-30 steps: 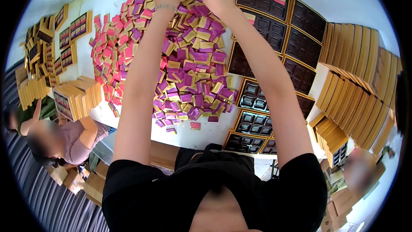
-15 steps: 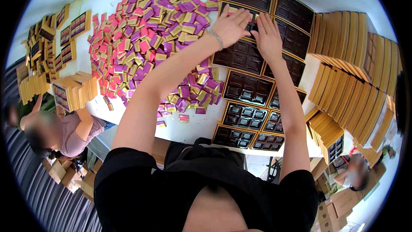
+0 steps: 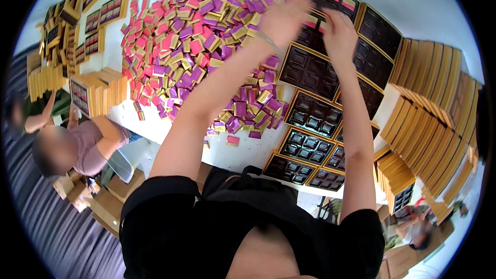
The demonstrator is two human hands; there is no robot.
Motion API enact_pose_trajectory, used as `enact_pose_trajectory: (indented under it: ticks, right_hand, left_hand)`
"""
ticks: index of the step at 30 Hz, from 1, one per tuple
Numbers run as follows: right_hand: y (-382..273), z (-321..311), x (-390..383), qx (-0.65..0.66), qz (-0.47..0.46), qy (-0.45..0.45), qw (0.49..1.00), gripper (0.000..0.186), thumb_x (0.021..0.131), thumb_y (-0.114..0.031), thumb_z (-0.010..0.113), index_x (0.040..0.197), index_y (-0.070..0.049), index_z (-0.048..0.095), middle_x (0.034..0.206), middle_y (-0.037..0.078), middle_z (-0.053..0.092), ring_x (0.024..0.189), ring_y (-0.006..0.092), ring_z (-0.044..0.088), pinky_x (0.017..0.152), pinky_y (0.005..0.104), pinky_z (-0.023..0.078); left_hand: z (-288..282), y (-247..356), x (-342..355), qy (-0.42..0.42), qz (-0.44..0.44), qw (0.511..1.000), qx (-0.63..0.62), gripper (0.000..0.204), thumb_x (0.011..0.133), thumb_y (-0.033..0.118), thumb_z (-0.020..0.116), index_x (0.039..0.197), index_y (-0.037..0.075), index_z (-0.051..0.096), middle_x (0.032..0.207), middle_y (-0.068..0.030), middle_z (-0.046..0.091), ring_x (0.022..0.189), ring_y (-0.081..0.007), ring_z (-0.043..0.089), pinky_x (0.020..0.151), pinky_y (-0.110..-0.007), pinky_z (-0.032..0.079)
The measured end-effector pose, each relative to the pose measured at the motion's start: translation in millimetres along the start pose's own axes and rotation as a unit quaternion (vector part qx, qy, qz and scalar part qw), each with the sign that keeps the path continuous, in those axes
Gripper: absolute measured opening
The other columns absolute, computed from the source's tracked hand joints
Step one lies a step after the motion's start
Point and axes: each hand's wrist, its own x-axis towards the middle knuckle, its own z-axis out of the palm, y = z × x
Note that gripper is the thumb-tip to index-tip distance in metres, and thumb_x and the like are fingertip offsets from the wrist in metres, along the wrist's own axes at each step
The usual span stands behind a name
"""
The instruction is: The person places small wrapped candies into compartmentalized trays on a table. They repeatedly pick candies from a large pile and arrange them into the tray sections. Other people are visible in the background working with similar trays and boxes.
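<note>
Over a gold-edged box with a dark compartment tray (image 3: 310, 37), both my hands work close together. My left hand (image 3: 287, 19), with a thin bracelet at the wrist, is smeared by motion at the tray's left side. My right hand (image 3: 341, 37) bends its fingers down over the tray's upper right part; what its fingertips hold is hidden. Pink-and-gold wrapped pieces (image 3: 311, 21) sit in this tray between the hands. The box beyond (image 3: 330, 5) has a row of similar pieces along its far side. A large heap of small pink, purple and gold wrapped pieces (image 3: 194, 46) lies left of the hands.
More dark trays (image 3: 310, 70) run in two columns toward me. Tall stacks of gold-edged boxes (image 3: 421, 129) stand at right. At left are filled boxes (image 3: 111, 9) and a box stack (image 3: 98, 95), with a person in a mauve top (image 3: 93, 147) beside them. Another person (image 3: 416, 232) is at lower right.
My view has shifted, moving the table contents rightward. My hands, earlier laid flat with fingers stretched over the tray, are now lifted and bent, the left one moving fast.
</note>
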Motion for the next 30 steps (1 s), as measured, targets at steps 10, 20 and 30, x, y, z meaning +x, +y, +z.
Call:
enact_pose_trajectory:
  ticks: [10,20,30]
  right_hand:
    - [43,-12,-39,-0.103,0.059,-0.036,0.992,0.034,0.073,-0.005,0.07,0.106,-0.003,0.065,0.11,0.012,0.062,0.103,0.0306,0.057,0.087,0.038,0.048]
    - [34,-11,-59,-0.243,-0.07,-0.056,0.966,0.029,0.081,-0.008,0.063,0.109,-0.001,0.064,0.121,0.01,0.06,0.109,0.0279,0.057,0.095,0.0382,0.045]
    - [-43,81,5,0.056,-0.083,-0.181,0.978,0.026,0.074,-0.002,0.058,0.099,-0.003,0.061,0.102,0.013,0.061,0.101,0.0329,0.057,0.083,0.0406,0.049]
  left_hand:
    - [-15,-110,6,-0.219,-0.015,0.967,0.13,0.037,0.081,0.026,0.066,0.117,0.027,0.059,0.125,0.0042,0.053,0.118,-0.0203,0.048,0.094,-0.053,0.036]
    - [-10,-112,15,-0.234,-0.085,0.967,0.049,0.028,0.076,0.027,0.073,0.1,0.023,0.06,0.099,0.0033,0.061,0.101,-0.0204,0.055,0.084,-0.052,0.035]
    - [-20,-153,-11,0.079,-0.251,0.96,-0.096,0.023,0.081,0.026,0.069,0.103,0.018,0.069,0.092,-0.0021,0.07,0.08,-0.0175,0.067,0.077,-0.035,0.051]
